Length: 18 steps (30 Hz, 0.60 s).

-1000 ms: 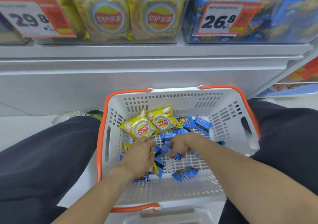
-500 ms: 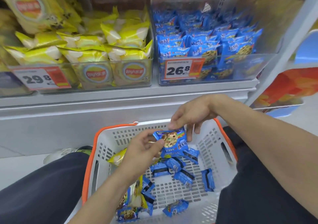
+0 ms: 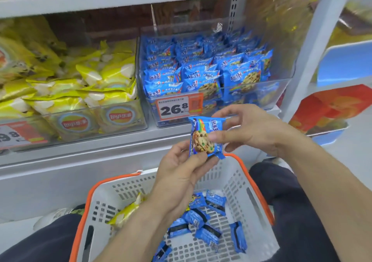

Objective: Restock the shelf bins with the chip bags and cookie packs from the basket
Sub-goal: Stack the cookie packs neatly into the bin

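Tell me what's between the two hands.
In the head view, a blue cookie pack, gripped by left hand below and right hand beside.

Bright, even overhead store lighting; soft shadows; wide-angle bending at frame edges; slight motion blur on the outer shelving [image 3: 302, 40]

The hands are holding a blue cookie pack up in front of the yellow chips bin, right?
Not quite. Both hands, left hand and right hand, hold the blue cookie pack, but the head view shows it before the blue cookie bin, not the chips bin.
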Motion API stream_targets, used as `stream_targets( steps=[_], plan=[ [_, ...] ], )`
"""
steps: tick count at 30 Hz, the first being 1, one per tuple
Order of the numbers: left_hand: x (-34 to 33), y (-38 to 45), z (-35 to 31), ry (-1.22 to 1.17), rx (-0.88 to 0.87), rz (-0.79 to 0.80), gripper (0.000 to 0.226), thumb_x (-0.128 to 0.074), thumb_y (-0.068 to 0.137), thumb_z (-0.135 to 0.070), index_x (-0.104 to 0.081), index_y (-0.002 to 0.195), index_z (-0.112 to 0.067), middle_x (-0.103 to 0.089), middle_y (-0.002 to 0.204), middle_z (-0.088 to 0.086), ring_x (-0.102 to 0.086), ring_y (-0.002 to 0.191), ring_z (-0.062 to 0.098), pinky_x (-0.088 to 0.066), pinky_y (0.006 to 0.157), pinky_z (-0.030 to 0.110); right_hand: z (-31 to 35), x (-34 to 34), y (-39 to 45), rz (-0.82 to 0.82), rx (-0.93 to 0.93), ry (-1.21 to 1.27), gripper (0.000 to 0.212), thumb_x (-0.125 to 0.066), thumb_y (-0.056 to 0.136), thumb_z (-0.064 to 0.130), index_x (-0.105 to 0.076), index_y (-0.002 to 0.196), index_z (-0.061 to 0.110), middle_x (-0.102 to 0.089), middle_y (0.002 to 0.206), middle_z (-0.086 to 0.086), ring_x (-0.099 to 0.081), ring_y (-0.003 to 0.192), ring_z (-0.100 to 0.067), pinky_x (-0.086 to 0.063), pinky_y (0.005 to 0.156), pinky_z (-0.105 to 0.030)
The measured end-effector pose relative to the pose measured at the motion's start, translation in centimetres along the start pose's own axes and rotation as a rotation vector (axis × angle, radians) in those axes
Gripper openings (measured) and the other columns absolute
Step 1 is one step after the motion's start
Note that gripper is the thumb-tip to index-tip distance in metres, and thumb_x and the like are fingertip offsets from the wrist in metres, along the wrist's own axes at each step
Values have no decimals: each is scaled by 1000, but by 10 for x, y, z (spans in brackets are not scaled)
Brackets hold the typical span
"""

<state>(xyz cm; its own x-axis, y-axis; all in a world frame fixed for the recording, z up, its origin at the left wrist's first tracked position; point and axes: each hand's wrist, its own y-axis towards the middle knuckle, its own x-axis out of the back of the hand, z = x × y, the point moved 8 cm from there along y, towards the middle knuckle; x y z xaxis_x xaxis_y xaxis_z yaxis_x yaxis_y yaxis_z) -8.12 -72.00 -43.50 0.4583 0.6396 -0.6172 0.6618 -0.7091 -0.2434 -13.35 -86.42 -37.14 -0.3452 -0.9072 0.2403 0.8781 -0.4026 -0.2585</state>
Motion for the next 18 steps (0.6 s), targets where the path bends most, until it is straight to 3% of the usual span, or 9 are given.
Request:
stream_targets(
  steps=[4,6,7,9,12,15,16,18],
  plan=[
    [-42,17,-4,19,-75,62,43,-76,72,9,-57,110,3,-65,119,27,-67,108,38,-57,91,43,6,36,-10,-130,127,144,53,-80,65,28,-59,108,5,-73,98,-22,-65,79,-21,-55,73,-37],
    [-63,26,-16,123,-171,78,41,-76,69,2,-59,106,-1,-70,110,21,-69,102,31,-57,91,42,10,48,-17,-162,199,218,53,-76,73,26,-59,118,3,-71,107,-24,-65,83,-18,-54,72,-28],
    [-73,29,-24,226,-238,85,39,-76,68,-3,-60,103,-4,-72,104,15,-70,96,25,-57,90,40,13,55,-20,-188,244,252,51,-74,77,21,-58,121,1,-70,110,-24,-67,85,-18,-56,71,-25],
    [-93,32,-43,570,-395,91,39,-83,71,-12,-60,102,-12,-73,98,0,-68,92,11,-53,89,28,27,72,-29,-274,376,250,48,-73,79,15,-59,122,-1,-68,114,-23,-69,95,-24,-60,82,-34],
    [-115,38,-74,1097,-698,47,37,-75,85,-25,-57,117,-17,-61,115,-6,-57,108,8,-42,96,19,61,106,-43,-479,635,35,34,-78,81,14,-66,113,16,-73,106,-6,-69,99,-20,-57,87,-37],
    [-138,49,-94,1552,-1090,77,52,-60,85,-28,-52,133,-12,-52,135,6,-45,127,26,-33,110,36,89,144,-46,-778,693,-252,31,-78,79,13,-64,98,34,-68,93,16,-65,86,-6,-55,77,-22],
    [-141,58,-94,1700,-1127,90,60,-57,83,-33,-48,140,-14,-48,142,9,-39,135,32,-30,114,44,96,153,-43,-831,673,-371,30,-78,79,13,-65,99,31,-67,92,16,-63,85,-7,-53,77,-21],
    [-139,78,-89,1893,-1021,134,69,-50,85,-43,-39,149,-21,-35,156,9,-25,145,36,-23,118,52,101,165,-25,-831,571,-618,28,-79,79,14,-67,103,23,-64,93,11,-60,87,-11,-51,83,-27]
  ],
)
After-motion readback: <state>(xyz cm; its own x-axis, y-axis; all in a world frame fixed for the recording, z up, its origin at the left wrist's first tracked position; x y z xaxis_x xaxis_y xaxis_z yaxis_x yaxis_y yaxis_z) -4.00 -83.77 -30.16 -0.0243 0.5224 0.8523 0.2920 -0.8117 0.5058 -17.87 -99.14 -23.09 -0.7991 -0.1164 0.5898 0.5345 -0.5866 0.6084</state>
